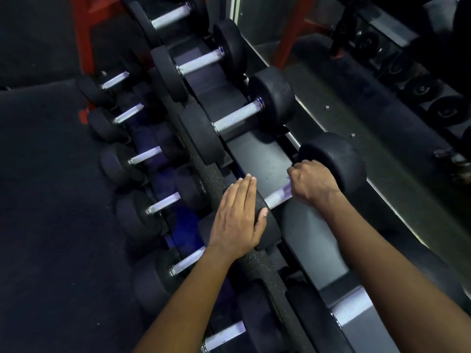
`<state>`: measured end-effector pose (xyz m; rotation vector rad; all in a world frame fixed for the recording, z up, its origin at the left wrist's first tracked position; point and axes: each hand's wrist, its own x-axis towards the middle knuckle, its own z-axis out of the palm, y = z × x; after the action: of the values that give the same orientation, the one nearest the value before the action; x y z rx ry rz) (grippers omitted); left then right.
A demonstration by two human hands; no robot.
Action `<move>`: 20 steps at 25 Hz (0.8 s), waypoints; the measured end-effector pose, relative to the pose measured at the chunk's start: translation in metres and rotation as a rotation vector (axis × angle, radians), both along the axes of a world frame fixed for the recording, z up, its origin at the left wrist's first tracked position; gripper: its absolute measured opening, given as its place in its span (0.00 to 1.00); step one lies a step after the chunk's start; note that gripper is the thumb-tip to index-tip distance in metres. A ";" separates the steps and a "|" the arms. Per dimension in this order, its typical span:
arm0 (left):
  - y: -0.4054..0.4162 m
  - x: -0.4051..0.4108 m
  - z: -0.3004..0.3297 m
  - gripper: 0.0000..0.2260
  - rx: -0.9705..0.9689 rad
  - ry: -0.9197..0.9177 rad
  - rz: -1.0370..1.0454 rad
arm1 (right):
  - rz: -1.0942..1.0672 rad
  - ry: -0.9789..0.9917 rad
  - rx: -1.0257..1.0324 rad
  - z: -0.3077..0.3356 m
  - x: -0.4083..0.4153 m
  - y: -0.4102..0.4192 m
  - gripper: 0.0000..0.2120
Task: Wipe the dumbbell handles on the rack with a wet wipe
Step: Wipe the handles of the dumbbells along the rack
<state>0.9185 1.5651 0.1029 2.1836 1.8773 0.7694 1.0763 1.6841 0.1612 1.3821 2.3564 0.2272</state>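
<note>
A black dumbbell lies on the top shelf of the rack (pixel 257 151), and a short stretch of its knurled silver handle (pixel 276 196) shows between my hands. My right hand (pixel 312 182) is curled round the far end of that handle, next to the far weight head (pixel 336 161). A thin pale edge shows by the fingers; the wet wipe itself is hidden in my grip. My left hand (pixel 237 220) rests flat, fingers straight, on the near weight head (pixel 267 225).
More dumbbells with silver handles sit further along the top shelf (pixel 240 115) (pixel 201 62) and on the lower shelf (pixel 146 155). Another handle (pixel 350 312) lies close at the lower right. A mirror (pixel 382 123) runs behind the rack, dark floor mat (pixel 51 200) to the left.
</note>
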 end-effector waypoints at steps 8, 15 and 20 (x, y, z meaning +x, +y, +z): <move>0.001 0.000 -0.002 0.26 0.001 0.006 0.002 | 0.142 0.361 -0.007 -0.013 -0.010 -0.042 0.09; 0.000 0.000 -0.001 0.26 0.004 0.005 0.004 | -0.049 0.692 0.087 -0.035 -0.010 -0.099 0.12; -0.001 0.000 -0.001 0.26 0.004 0.014 0.007 | -0.182 0.745 0.195 -0.045 -0.007 -0.093 0.08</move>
<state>0.9183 1.5644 0.1022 2.1920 1.8923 0.7607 1.0694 1.5914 0.1158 2.0337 2.8035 -0.1474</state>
